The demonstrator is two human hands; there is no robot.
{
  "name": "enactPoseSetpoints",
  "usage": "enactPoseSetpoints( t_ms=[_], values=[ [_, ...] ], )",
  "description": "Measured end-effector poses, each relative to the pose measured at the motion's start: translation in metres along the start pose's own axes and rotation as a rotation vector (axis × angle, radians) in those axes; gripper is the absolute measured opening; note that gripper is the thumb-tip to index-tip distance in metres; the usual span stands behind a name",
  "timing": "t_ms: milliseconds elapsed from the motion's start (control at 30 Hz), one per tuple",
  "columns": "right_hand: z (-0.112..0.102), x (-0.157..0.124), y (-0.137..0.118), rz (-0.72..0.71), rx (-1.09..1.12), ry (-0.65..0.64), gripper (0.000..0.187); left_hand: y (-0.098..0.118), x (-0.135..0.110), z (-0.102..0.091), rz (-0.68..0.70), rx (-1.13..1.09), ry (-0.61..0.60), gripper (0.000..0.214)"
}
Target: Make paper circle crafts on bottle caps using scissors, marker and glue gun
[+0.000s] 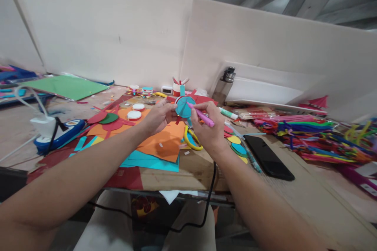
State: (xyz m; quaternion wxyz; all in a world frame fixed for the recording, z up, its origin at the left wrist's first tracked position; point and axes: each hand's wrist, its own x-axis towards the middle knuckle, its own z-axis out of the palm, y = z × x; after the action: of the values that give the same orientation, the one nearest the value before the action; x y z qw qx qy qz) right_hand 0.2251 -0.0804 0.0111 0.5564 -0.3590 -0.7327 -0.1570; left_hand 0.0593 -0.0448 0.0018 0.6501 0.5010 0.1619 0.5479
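Observation:
Raised over the middle of the table is a round blue paper disc (183,108) with blue and red strips sticking out from its rim. My left hand (160,115) grips the disc by its left edge. A pink marker (204,117) is pinched in my right hand (210,127), its tip at the face of the disc. Dark lines show on the blue face, too small to read. Just below the disc lie yellow-handled scissors (192,141), partly hidden by my right hand. Orange paper (165,143) is spread beneath my left hand, over blue sheets (153,161).
White round lids (134,115) and red paper shapes (97,117) lie left of centre. A blue power strip (63,133) stands farther left. On the right are a black phone (268,157), paper circles (239,148), pipe cleaners (312,135) and a bottle (224,86). A black cable (211,188) crosses the front edge.

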Motion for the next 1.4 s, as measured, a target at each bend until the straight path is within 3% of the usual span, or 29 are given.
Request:
enactPoseSetpoints(
  t_ms=[1400],
  values=[
    [0.0021, -0.0002, 0.0039, 0.016, -0.023, 0.019, 0.004, 0.0020, 0.0002, -0.0007, 0.019, -0.001, -0.004, 0.020]
  ],
)
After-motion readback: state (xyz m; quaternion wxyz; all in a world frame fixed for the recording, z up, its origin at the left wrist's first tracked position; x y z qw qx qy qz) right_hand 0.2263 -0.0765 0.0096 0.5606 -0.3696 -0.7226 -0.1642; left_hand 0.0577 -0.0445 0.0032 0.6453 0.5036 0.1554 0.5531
